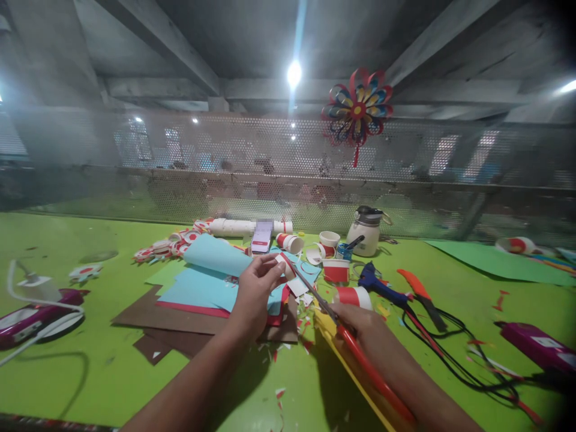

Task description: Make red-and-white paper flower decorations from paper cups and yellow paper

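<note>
My left hand (pixel 261 285) pinches a small red-and-white piece of paper cup (pixel 285 266) between thumb and fingers, above the coloured sheets. In my right hand (pixel 360 324) is a pair of scissors (pixel 353 348) with red handles, fingers wrapped round them. The blades point up and left, their tips at the edge of the cup piece. Whether the blades are parted is too small to tell. Light blue paper sheets (pixel 198 291) lie under and left of my left hand, over brown sheets (pixel 180 321). A red-and-white paper cup (pixel 353 297) lies just beyond my right hand.
A phone (pixel 261 236) leans against a white roll (pixel 234 227). Several cups, a white kettle (pixel 363 231), a blue glue gun (pixel 380 282) and an orange-handled cutter (pixel 423 300) with black cables (pixel 418 336) stand or lie right. Paper scraps litter the green table (pixel 252 396).
</note>
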The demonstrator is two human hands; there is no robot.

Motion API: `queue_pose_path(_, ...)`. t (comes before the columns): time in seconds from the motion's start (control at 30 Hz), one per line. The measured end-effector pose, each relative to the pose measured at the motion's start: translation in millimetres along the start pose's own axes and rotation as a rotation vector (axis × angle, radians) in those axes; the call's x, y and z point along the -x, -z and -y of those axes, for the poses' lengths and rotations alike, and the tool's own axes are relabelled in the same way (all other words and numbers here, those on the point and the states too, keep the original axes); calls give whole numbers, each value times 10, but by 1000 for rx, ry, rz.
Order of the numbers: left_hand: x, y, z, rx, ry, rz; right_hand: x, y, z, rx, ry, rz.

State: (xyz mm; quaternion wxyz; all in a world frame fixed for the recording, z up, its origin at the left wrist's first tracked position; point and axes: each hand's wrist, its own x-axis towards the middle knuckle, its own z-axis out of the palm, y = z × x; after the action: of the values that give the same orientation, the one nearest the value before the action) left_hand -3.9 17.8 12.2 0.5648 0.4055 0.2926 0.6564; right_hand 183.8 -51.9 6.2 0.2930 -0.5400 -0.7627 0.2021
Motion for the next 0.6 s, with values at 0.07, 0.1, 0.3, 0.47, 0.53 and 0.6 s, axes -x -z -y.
queue_pose_path(0.07,-13,-2,0,35,7,4,-3,-5,-20,24,29,-9)
queue_pose_path(0.1,-18,-2,0,42,10,8,-3,-7,-22,38,36,-16)
queue_pose_path(0.3,-10,5,7,4,-5,26,11,-8,8,134,54,-26)
queue_pose_path(0.47,-2,23,19,-57,-7,34,26,8,30,149,37,-16)
queue_pose_path(0.53,-1,28,18,-62,-2,47,31,10,43,146,35,-22)
queue_pose_path(0.6,1,29,15,-60,2,46,35,8,54,147,28,-27)
